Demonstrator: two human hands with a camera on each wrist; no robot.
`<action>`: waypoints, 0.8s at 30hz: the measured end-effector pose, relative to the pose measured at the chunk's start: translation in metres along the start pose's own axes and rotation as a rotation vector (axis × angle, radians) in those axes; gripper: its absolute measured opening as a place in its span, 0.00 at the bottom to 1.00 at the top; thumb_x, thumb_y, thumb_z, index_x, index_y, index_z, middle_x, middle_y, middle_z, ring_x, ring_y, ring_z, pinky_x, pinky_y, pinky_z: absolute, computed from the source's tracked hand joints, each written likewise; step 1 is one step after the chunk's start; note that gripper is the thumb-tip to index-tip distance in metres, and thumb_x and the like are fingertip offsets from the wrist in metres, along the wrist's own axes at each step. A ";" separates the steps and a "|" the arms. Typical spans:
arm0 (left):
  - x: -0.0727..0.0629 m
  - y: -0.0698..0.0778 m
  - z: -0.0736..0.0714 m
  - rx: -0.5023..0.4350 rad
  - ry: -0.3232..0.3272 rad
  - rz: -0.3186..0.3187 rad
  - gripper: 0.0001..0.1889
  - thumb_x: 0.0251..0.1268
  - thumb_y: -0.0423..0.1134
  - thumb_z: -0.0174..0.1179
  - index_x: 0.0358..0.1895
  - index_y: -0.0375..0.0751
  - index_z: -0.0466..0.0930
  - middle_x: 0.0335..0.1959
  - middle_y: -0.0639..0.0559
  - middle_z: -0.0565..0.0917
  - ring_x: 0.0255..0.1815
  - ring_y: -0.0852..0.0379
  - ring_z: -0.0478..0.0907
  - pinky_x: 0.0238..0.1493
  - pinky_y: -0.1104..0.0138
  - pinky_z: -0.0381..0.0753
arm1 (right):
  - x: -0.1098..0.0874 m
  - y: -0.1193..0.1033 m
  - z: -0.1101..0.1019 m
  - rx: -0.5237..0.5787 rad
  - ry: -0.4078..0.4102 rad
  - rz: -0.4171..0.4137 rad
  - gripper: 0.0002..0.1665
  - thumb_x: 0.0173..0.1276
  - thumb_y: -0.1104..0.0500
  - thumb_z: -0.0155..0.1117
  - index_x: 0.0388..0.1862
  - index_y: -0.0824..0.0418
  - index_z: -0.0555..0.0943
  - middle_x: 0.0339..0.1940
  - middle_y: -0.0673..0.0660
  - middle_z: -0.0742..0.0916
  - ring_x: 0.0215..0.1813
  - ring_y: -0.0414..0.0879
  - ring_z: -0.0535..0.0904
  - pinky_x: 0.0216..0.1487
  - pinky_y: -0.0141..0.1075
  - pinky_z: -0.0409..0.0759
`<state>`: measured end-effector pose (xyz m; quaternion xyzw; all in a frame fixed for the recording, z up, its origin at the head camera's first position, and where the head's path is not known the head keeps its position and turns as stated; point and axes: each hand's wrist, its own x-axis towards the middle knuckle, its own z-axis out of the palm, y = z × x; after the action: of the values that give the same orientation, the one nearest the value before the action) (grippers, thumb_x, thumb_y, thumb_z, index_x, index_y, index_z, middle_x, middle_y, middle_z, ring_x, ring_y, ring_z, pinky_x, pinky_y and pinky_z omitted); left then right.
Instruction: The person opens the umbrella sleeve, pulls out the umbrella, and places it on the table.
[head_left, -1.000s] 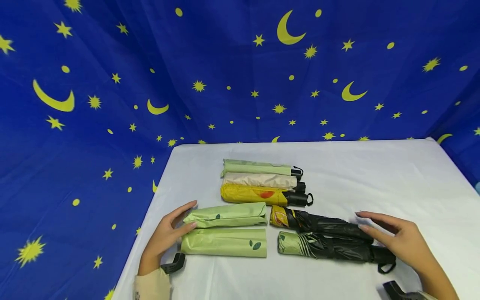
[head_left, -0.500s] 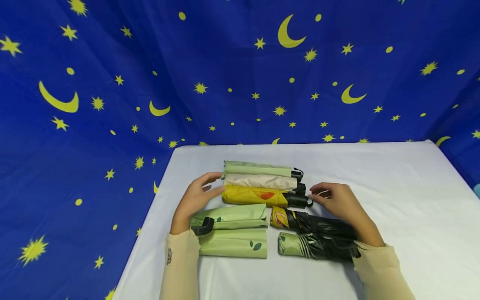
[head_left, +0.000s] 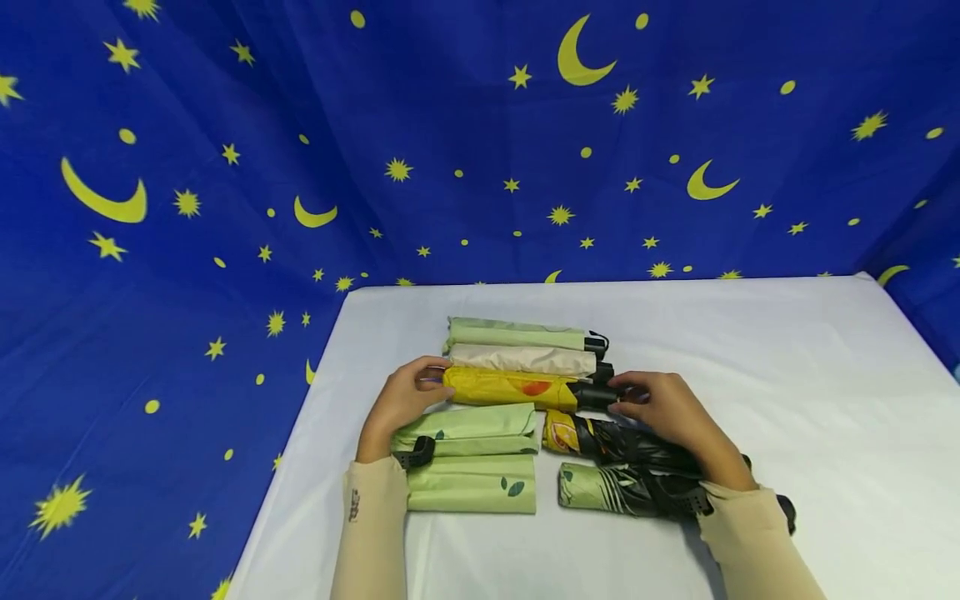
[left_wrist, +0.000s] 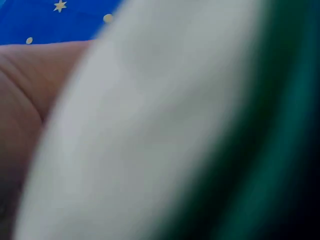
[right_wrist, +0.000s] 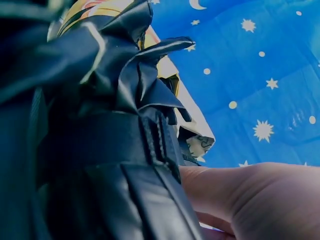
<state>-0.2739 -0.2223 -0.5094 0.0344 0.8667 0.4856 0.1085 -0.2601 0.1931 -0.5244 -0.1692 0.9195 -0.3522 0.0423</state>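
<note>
A folded yellow umbrella [head_left: 510, 389] with a black handle lies across the table's middle. My left hand [head_left: 401, 406] pinches its left end between thumb and fingers. At the handle end, my right hand [head_left: 667, 412] holds on with thumb and fingertips, which partly hide the handle. Right behind it lie a cream umbrella [head_left: 521, 360] and a pale green umbrella [head_left: 517, 334]. In the right wrist view my right hand [right_wrist: 265, 200] shows beside a strapped black umbrella [right_wrist: 115, 145]. The left wrist view is mostly a blurred pale surface, with part of my left hand [left_wrist: 25, 95] at its edge.
Two light green sleeves with leaf prints, a rear sleeve [head_left: 480, 429] and a front sleeve [head_left: 480, 485], lie under and beside the left forearm. Near the right forearm lie a black-and-yellow umbrella [head_left: 615, 442] and a black-and-green umbrella [head_left: 600, 487]. A blue curtain [head_left: 487, 125] stands behind the white table [head_left: 825, 375].
Both hands have come inward and away from the front row, the left from the rear green sleeve, the right from the black umbrellas. They now hold the yellow umbrella's two ends.
</note>
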 end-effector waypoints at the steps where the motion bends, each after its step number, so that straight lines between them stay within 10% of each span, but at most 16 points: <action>1: 0.001 0.000 0.001 0.002 0.005 -0.007 0.22 0.66 0.39 0.71 0.63 0.51 0.81 0.59 0.47 0.83 0.56 0.48 0.82 0.55 0.50 0.82 | 0.000 -0.001 0.000 -0.007 0.002 -0.001 0.19 0.64 0.59 0.77 0.54 0.61 0.87 0.41 0.55 0.91 0.40 0.50 0.88 0.43 0.50 0.86; 15: 0.000 0.002 0.008 -0.060 0.010 -0.038 0.30 0.58 0.36 0.77 0.64 0.50 0.78 0.55 0.45 0.82 0.48 0.51 0.82 0.44 0.57 0.85 | -0.005 0.000 0.002 -0.051 0.071 -0.068 0.19 0.59 0.60 0.81 0.50 0.59 0.88 0.40 0.52 0.91 0.39 0.45 0.87 0.43 0.46 0.85; 24: -0.005 0.003 -0.007 -0.135 0.011 0.013 0.34 0.60 0.42 0.76 0.70 0.50 0.75 0.65 0.44 0.78 0.58 0.46 0.79 0.54 0.53 0.82 | -0.007 -0.006 -0.011 0.269 0.093 -0.010 0.20 0.64 0.56 0.78 0.54 0.57 0.87 0.44 0.52 0.90 0.42 0.41 0.88 0.42 0.35 0.86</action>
<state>-0.2709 -0.2271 -0.5027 0.0301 0.8324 0.5437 0.1029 -0.2538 0.1983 -0.5127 -0.1498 0.8641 -0.4801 0.0202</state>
